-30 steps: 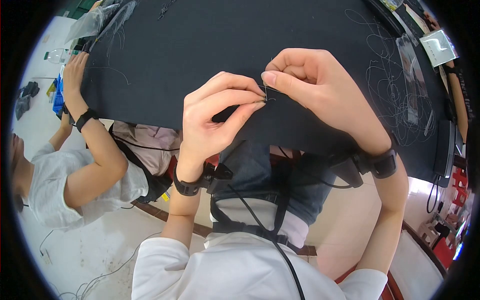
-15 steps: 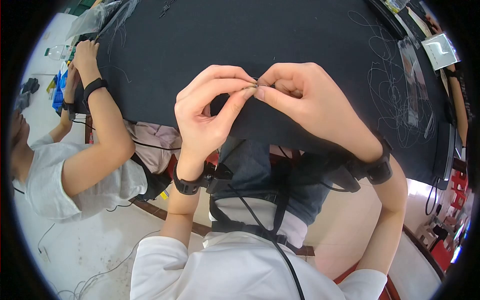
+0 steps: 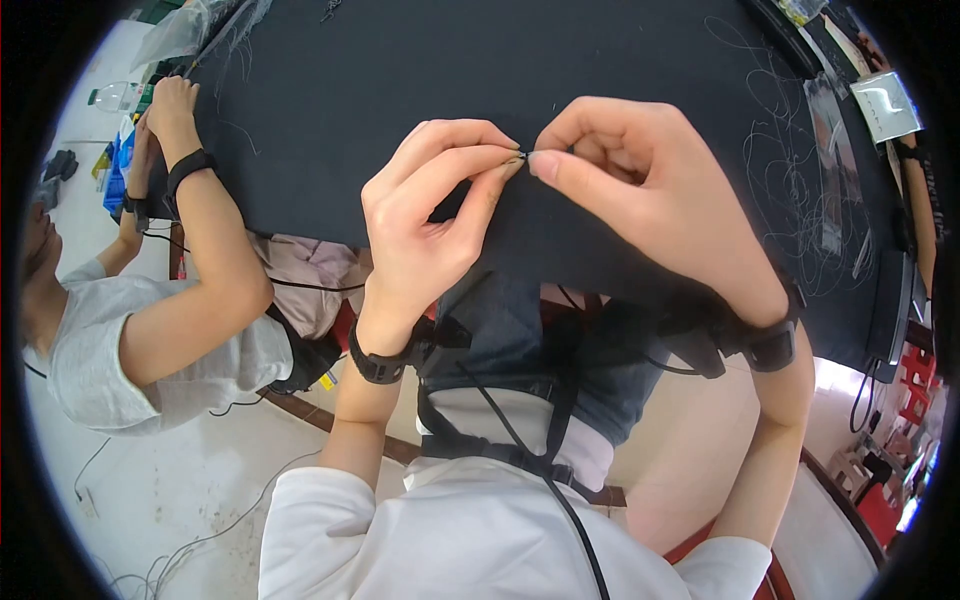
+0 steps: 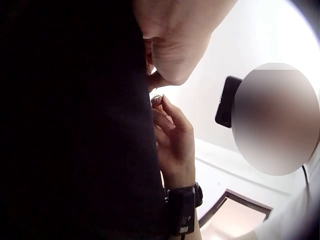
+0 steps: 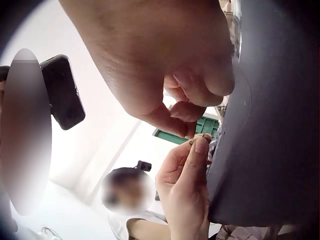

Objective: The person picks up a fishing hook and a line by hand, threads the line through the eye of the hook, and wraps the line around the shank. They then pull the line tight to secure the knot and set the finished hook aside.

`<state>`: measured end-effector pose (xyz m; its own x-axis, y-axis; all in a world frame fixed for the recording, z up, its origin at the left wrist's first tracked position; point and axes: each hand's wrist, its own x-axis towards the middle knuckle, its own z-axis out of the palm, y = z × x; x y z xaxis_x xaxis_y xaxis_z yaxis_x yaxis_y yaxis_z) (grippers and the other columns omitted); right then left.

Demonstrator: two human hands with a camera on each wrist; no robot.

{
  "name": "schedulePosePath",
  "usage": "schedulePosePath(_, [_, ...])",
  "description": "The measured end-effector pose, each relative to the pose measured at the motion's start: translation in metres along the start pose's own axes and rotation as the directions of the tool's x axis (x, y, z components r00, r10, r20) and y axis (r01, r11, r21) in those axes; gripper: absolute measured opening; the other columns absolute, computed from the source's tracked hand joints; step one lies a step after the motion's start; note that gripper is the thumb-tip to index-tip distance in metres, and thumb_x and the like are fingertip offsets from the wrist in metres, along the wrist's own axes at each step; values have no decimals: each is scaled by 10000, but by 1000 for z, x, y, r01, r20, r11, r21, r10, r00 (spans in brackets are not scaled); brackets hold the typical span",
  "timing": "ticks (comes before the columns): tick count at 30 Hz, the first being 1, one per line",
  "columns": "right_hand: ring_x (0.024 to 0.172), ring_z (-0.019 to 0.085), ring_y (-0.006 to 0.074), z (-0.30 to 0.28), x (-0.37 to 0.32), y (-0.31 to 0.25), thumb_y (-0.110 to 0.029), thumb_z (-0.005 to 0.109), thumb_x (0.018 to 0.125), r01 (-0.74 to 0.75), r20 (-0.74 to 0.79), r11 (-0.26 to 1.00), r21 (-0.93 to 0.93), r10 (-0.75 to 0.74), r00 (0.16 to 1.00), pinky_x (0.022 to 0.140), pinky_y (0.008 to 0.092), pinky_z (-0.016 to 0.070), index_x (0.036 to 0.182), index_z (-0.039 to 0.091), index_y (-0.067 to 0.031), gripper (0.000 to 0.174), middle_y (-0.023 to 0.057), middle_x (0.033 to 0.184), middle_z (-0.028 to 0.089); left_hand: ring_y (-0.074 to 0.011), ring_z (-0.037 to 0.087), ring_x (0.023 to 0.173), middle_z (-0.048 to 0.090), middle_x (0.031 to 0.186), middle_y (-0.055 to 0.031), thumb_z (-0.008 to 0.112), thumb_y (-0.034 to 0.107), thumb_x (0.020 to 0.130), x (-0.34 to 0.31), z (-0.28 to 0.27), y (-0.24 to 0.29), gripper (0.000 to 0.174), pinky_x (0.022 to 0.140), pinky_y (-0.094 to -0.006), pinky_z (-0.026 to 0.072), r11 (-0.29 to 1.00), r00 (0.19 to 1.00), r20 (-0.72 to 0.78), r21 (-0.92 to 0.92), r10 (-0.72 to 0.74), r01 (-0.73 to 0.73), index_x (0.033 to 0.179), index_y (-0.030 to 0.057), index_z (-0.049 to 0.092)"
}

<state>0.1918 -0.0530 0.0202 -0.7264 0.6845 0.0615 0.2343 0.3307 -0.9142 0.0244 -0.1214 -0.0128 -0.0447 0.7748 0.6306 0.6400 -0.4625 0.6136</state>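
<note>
Over the black table's near side, in the head view, both hands meet at the fingertips. My left hand (image 3: 430,200) pinches a tiny dark hook-like piece (image 3: 521,156) between thumb and fingers; its end also peeks out in the right wrist view. Close against it from the right, my right hand (image 3: 625,165) presses thumb and index finger together at a thin line, the other fingers curled in. Most of the piece and line is hidden by the fingertips. The left wrist view shows the right hand (image 4: 172,135) facing the left one.
The black table (image 3: 400,60) spreads ahead. Tangled clear line (image 3: 790,200) and clear plastic strips (image 3: 825,170) lie at the right. Another person (image 3: 190,330) sits at the left, near a plastic bottle (image 3: 115,97). A black cable (image 3: 510,420) runs down my front.
The hands drew together with the line between them, then the right hand shifted slightly right and up, opening a small gap. The neighbour's hands have come together at the table's edge.
</note>
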Motion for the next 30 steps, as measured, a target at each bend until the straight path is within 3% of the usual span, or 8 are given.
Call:
schedulePosePath(3, [541, 385, 11, -2, 1, 2, -113, 578, 828, 48, -27, 998, -29, -49, 998, 469, 178, 274, 839, 593, 36, 151, -12, 624, 500, -202, 588, 679, 613, 784, -79, 637, -88, 647, 1, 0, 1, 137, 595, -256, 469, 999, 999, 15, 6, 32, -32, 751, 0, 621])
schedulePosePath(6, [435, 383, 101, 1, 3, 4, -126, 569, 776, 82, -44, 997, 6, -82, 996, 433, 254, 306, 786, 615, 45, 178, 43, 485, 427, -200, 575, 666, 608, 772, -74, 641, -82, 641, 1, 1, 2, 135, 580, -261, 463, 999, 998, 33, 7, 49, -49, 743, 3, 617])
schedulePosePath(18, [485, 449, 80, 0, 10, 19, -209, 568, 814, 57, 77, 983, 175, -72, 994, 449, 234, 331, 861, 662, 25, 257, 52, 593, 570, -192, 577, 663, 612, 779, -89, 657, -70, 639, 1, -1, 2, 131, 576, -253, 458, 995, 990, 111, -50, 86, -81, 746, -6, 619])
schedulePosePath(24, [582, 537, 112, -3, 8, 10, -234, 589, 801, -82, 140, 984, 159, 60, 988, 547, 224, 400, 878, 674, 10, 269, 95, 687, 623, -180, 600, 702, 629, 808, -119, 649, -68, 658, 0, -3, 2, 119, 616, -239, 458, 996, 986, 152, -64, 66, -57, 770, -32, 628])
schedulePosePath(30, [670, 571, 150, -5, 8, 8, -225, 583, 795, -162, 76, 959, 233, 149, 986, 641, 226, 420, 887, 681, -7, 256, 103, 756, 641, -180, 601, 713, 629, 807, -119, 647, -73, 651, 1, -3, 3, 121, 625, -240, 461, 995, 983, 167, -71, 77, -66, 765, -35, 631])
